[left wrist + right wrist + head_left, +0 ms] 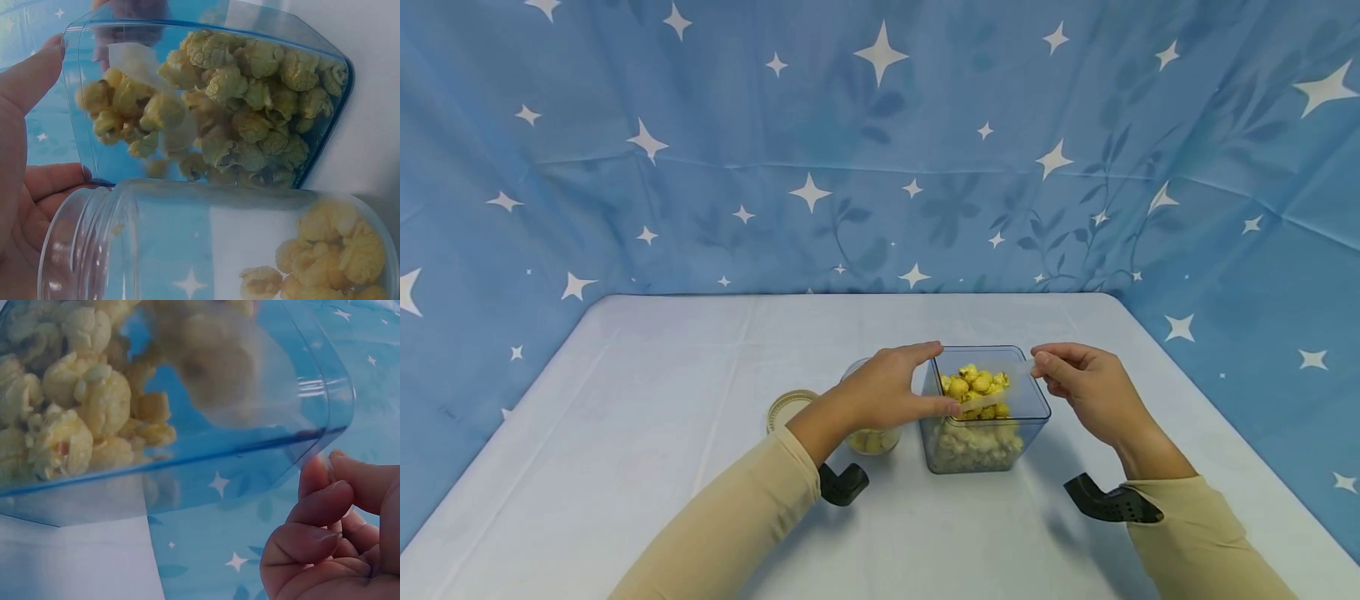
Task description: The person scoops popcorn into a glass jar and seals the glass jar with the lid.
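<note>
From here I have the right hand (1086, 387) pinching a translucent scoop (278, 381) inside the square container (1028, 404) with popcorn (981, 383); the left hand (883, 386) grips the container's left side. Left of the container, I see a jar (172, 244) and, farther out, a lid (786, 408).

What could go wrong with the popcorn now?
The popcorn might spill: the right hand only pinches the end of the pale scoop, so the scoop could tilt. The jar stands without its lid close to the left hand, so a bump could knock it over. And the box might slide if the scoop pushes its side, though the left hand is touching its rim.
</note>
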`<control>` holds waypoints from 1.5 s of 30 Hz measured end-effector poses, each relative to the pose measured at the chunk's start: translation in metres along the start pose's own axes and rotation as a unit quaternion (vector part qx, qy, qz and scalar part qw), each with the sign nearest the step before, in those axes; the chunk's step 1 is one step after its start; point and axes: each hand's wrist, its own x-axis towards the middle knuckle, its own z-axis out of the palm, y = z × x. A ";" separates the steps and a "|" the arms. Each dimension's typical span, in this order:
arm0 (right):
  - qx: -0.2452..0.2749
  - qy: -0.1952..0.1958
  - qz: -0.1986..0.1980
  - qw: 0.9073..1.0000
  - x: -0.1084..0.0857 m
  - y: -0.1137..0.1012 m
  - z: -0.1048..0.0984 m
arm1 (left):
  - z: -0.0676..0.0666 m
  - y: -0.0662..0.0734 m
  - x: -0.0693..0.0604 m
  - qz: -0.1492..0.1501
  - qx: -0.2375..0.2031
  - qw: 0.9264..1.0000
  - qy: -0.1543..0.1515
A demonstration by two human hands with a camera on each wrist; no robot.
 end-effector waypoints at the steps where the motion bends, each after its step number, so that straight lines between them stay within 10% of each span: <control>1: 0.008 -0.002 -0.003 1.000 0.000 0.001 0.001 | 0.000 0.000 0.000 0.000 0.001 1.000 0.001; 45: 0.187 -0.034 -0.022 0.982 0.002 0.013 -0.008 | 0.001 0.000 0.000 -0.008 -0.002 1.000 -0.001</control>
